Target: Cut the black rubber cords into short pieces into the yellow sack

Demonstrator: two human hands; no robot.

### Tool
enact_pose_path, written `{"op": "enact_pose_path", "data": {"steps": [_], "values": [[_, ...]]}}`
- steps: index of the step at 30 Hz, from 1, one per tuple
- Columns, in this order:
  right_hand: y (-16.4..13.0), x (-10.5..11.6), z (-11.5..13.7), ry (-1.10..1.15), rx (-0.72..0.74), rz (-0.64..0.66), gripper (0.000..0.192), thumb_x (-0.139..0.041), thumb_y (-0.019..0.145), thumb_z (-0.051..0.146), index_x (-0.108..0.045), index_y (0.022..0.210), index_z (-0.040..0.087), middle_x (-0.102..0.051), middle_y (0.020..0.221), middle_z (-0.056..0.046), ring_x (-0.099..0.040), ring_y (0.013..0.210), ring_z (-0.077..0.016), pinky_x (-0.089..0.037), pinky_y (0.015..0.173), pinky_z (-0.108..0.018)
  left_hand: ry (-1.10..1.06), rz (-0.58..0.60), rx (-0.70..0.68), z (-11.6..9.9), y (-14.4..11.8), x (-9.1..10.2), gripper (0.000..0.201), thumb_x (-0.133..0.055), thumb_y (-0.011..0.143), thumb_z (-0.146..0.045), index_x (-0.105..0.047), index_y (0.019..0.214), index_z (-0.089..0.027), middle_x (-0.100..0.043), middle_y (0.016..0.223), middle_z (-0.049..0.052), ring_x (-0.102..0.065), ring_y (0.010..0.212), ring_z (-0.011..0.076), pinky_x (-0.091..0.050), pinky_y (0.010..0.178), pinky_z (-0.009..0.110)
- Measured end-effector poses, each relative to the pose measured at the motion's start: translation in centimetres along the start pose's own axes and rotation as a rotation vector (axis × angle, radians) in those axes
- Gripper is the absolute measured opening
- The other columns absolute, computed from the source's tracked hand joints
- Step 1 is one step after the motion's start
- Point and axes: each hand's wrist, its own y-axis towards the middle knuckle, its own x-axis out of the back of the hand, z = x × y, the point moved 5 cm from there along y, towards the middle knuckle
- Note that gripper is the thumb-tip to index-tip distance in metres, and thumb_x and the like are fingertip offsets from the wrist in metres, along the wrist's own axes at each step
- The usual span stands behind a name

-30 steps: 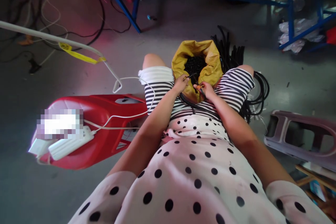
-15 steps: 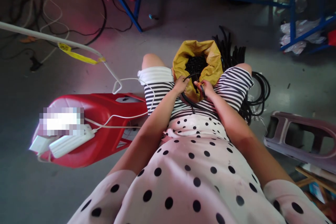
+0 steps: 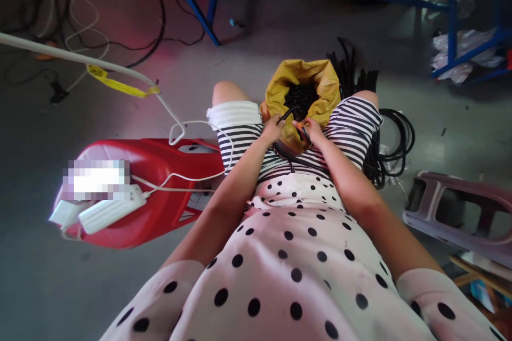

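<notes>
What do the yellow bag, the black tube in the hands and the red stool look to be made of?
Bag: likely thin plastic film, crinkled with a slight sheen. Tube: probably rubber or soft plastic, matte black, bending in a curve. Stool: moulded hard plastic, glossy with highlights.

Grey concrete floor (image 3: pixel 120 287), red plastic stool (image 3: pixel 160 181), blue rack (image 3: pixel 454 16)

One head-worn camera looks steeply down, close over the seated person's lap and nearby floor
</notes>
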Motion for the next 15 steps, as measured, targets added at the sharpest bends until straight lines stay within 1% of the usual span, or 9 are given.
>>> {"op": "enact_pose_path", "data": {"steps": [3,5,7,10,13,15], "values": [[0.4,-0.2,-0.1,0.041,-0.037,0.005,0.062,-0.087,0.089,0.074,-0.046,0.091,0.028,-0.047,0.06,0.008,-0.046,0.047,-0.013,-0.035,0.041,-0.023,0.037,0.043,-0.024,0.6,0.4,0.4,0.011,-0.071,0.097,-0.024,-0.075,0.106,-0.018,-0.072,0.088,0.005,-0.065,0.089,0.0231,-0.053,0.093,0.035],[0.6,-0.3,-0.4,0.024,-0.038,0.01,0.063,-0.087,0.089,0.075,-0.046,0.092,0.027,-0.048,0.06,0.007,-0.049,0.049,-0.0133,-0.036,0.042,-0.023,0.053,0.061,-0.046,1.0,0.6,0.6,0.011,-0.07,0.096,-0.02,-0.076,0.106,-0.018,-0.071,0.086,0.004,-0.063,0.085,0.0212,-0.052,0.09,0.033],[0.7,-0.4,-0.6,-0.012,-0.01,0.013,0.064,-0.088,0.087,0.075,-0.046,0.09,0.027,-0.048,0.059,0.008,-0.048,0.048,-0.0125,-0.036,0.042,-0.022,0.037,0.067,-0.032,1.3,0.7,0.6,0.011,-0.069,0.097,-0.019,-0.075,0.106,-0.018,-0.065,0.079,0.001,-0.058,0.075,0.0183,-0.05,0.083,0.031],[0.5,-0.5,-0.6,-0.043,0.022,0.019,0.064,-0.09,0.086,0.073,-0.046,0.088,0.027,-0.049,0.056,0.008,-0.048,0.045,-0.0114,-0.037,0.041,-0.022,-0.044,0.09,0.053,1.6,0.6,0.2,0.012,-0.064,0.102,-0.021,-0.072,0.11,-0.019,-0.051,0.067,-0.004,-0.047,0.059,0.014,-0.045,0.068,0.028],[0.8,-0.1,0.2,-0.051,0.02,0.019,0.062,-0.088,0.089,0.071,-0.045,0.088,0.027,-0.049,0.055,0.009,-0.049,0.041,-0.0126,-0.037,0.039,-0.022,-0.133,0.105,0.112,1.1,1.1,-0.2,0.018,-0.058,0.106,-0.021,-0.071,0.117,-0.017,-0.045,0.064,-0.007,-0.041,0.052,0.012,-0.04,0.061,0.026],[1.6,0.4,1.4,-0.058,0.027,0.017,0.06,-0.086,0.092,0.07,-0.045,0.089,0.027,-0.049,0.054,0.009,-0.05,0.04,-0.0138,-0.038,0.036,-0.023,-0.146,0.073,0.094,0.0,2.4,0.1,0.018,-0.06,0.105,-0.02,-0.072,0.117,-0.016,-0.048,0.066,-0.006,-0.044,0.054,0.012,-0.044,0.064,0.026]]}}
